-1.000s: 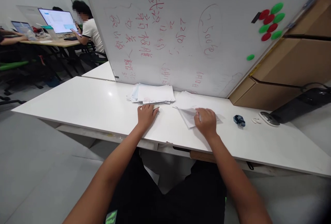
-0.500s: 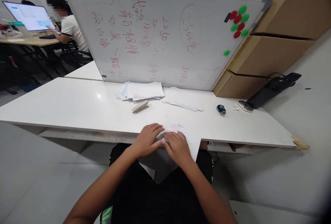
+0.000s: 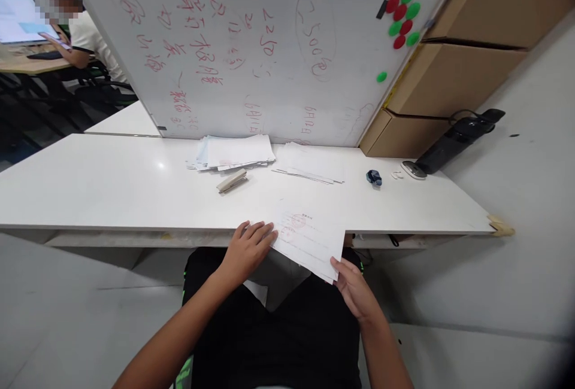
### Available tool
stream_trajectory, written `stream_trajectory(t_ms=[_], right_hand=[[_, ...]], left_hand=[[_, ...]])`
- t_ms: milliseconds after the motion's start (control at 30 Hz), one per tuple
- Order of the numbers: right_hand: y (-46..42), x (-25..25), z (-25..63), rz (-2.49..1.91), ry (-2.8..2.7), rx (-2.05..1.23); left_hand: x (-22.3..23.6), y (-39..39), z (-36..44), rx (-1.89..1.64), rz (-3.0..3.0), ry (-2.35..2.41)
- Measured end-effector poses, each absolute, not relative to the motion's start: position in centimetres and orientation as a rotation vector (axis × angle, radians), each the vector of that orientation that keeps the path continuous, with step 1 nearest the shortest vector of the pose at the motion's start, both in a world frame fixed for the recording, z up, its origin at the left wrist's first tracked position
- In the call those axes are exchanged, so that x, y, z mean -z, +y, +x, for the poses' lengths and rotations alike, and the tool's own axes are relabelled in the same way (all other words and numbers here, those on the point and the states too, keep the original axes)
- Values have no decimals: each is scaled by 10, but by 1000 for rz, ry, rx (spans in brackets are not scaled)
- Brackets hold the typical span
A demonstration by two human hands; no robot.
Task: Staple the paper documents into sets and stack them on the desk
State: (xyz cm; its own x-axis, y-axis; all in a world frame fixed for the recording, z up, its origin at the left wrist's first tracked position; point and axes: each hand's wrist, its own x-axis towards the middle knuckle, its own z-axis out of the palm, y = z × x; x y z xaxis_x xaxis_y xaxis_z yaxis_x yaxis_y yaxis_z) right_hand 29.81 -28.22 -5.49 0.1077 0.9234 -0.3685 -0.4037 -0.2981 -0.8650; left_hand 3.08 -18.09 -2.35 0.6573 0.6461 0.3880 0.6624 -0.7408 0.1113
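A few printed sheets of paper (image 3: 309,236) with a red stamp mark lie partly on the desk, their near corner sticking out over its front edge. My right hand (image 3: 354,287) pinches that near right corner, thumb on top and the other fingers beneath. On the sheets' left end rests my left hand (image 3: 249,251), its fingers stretched out over the paper at the desk edge; its thumb is hard to make out. Beyond my left hand a beige stapler (image 3: 232,181) lies on the desk, touched by neither hand.
Behind the stapler sits a paper stack (image 3: 238,152), with a thinner pile (image 3: 309,164) beside it. A whiteboard (image 3: 278,48) leans at the back against cardboard boxes (image 3: 449,84). A dark bottle (image 3: 453,143), a mouse (image 3: 413,169) and a small dark-blue object (image 3: 374,178) are at right. A person (image 3: 85,36) sits far left.
My hands were together over the folded-up near edge of the paper. Now the sheets lie flatter, and my right hand has moved right and toward me to their corner. The view has shifted slightly.
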Motion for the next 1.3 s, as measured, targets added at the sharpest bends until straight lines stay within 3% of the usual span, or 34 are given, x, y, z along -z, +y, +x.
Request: stream_trajectory(t_ms=[533, 700, 1033, 1300], right_hand=[[-276, 72, 266, -1333, -694, -1240], [-274, 80, 266, -1330, -763, -1194], [-282, 57, 277, -1158, -872, -1458], [-275, 67, 273, -1200, -868, -1298]], left_hand=[[3, -207, 82, 584, -3235, -920], [11, -198, 80, 576, -3166, -1079], [-13, -174, 37, 1267, -2591, -1921], [-15, -200, 66, 745, -3204, -1190]])
